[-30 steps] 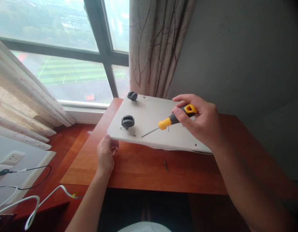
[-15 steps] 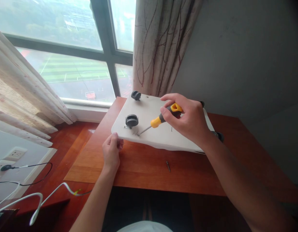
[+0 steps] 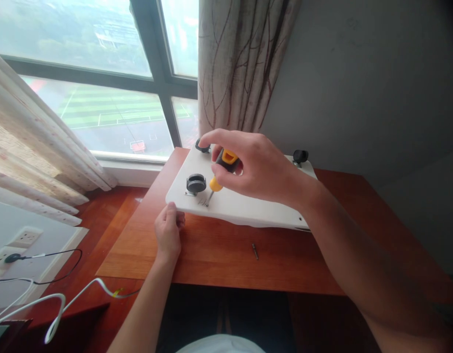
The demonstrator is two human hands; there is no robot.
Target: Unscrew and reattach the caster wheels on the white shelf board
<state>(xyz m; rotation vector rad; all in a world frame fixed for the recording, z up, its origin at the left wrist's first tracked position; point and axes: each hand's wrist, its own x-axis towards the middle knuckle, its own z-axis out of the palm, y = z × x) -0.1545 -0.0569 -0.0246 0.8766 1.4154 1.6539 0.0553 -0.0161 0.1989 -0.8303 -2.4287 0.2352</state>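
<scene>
A white board [image 3: 244, 212] with black caster wheels [image 3: 196, 183] facing up rests on the wooden table. My left hand [image 3: 169, 229] is closed on its near left corner, thumb on top and fingers curled below. My right hand [image 3: 254, 166] grips a screwdriver [image 3: 216, 184] by its yellow and black handle, with the index finger stretched out. The screwdriver stands steeply, its tip down by a few small screws [image 3: 203, 201] on the board beside the near left caster. Whether the tip touches a screw I cannot tell. My right hand and forearm hide part of the board.
A small metal bit [image 3: 255, 251] lies on the table [image 3: 212, 264] in front of the board. Another caster [image 3: 300, 156] stands at the far right corner. Behind are a window and a curtain [image 3: 241, 63]. White and black cables [image 3: 55, 314] run at lower left.
My right hand has moved left and slightly up, tipping the screwdriver more upright while its tip stays near the screws. The far right caster shows more now. My left hand keeps its hold.
</scene>
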